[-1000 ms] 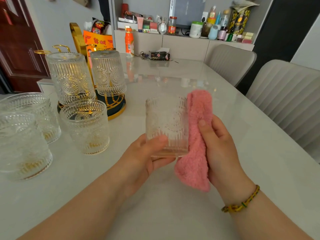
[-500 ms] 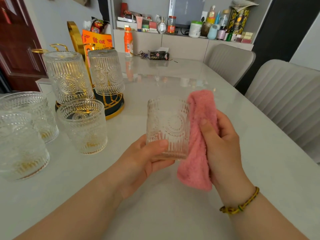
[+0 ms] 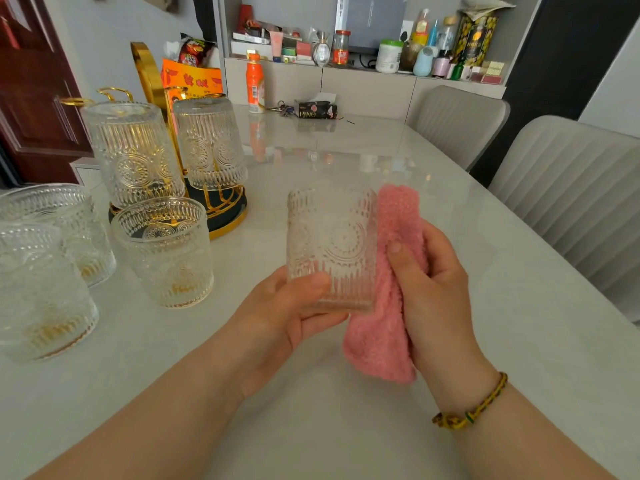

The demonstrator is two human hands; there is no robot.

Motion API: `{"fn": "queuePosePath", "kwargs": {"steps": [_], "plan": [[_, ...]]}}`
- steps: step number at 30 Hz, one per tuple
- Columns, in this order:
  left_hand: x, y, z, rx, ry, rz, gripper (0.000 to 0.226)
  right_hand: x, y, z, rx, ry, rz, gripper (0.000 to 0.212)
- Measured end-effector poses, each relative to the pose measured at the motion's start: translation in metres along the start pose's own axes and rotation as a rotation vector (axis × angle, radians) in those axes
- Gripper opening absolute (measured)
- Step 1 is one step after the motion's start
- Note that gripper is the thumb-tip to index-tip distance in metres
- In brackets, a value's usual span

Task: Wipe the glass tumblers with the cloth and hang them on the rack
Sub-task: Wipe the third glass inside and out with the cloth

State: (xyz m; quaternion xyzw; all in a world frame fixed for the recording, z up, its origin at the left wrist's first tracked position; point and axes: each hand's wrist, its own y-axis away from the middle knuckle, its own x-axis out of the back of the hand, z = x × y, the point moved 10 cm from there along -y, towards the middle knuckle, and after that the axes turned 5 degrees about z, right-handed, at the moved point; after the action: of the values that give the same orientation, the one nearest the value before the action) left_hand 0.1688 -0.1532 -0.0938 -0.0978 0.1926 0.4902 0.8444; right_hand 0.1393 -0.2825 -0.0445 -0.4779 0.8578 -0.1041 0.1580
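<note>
Right of the rack (image 3: 228, 216), tumbler (image 3: 332, 244) held upright: my left hand (image 3: 277, 320) grips its base, my right hand (image 3: 440, 299) holds the pink cloth (image 3: 381, 341) against its side. Glass judged rigid, brittle, slick; ribbed lower wall gives best purchase.

The left edge is cutting off the nearest tumbler (image 3: 38, 292). The pink cloth (image 3: 384, 317) is hiding the fingertips of the right hand (image 3: 436, 299), and the held tumbler (image 3: 332, 244) is blurring the far fingers of the left hand (image 3: 277, 317).
</note>
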Motion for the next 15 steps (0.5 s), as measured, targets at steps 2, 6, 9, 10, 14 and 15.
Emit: {"fn": "queuePosePath", "kwargs": {"steps": [2, 6, 9, 10, 14, 15], "plan": [[0.004, 0.000, 0.004, -0.003, 0.095, 0.029, 0.056, -0.010, 0.003, 0.014, -0.117, -0.065, -0.064, 0.022], [0.021, -0.003, 0.004, 0.038, 0.105, 0.151, 0.042, -0.026, 0.012, 0.024, -0.233, -0.169, -0.171, 0.023], [0.028, -0.002, 0.006, 0.044, 0.061, 0.220, 0.037, -0.027, 0.011, 0.017, -0.179, -0.129, -0.202, 0.035], [0.028, -0.002, 0.007, 0.029, 0.032, 0.223, 0.038, -0.027, 0.011, 0.014, -0.152, -0.103, -0.215, 0.037], [0.042, -0.001, 0.016, -0.070, -0.070, 0.376, 0.073, -0.023, 0.009, 0.003, 0.007, 0.018, -0.198, 0.038], [0.044, -0.001, 0.016, -0.075, -0.077, 0.405, 0.077, -0.022, 0.009, 0.000, 0.052, 0.068, -0.182, 0.039]]}}
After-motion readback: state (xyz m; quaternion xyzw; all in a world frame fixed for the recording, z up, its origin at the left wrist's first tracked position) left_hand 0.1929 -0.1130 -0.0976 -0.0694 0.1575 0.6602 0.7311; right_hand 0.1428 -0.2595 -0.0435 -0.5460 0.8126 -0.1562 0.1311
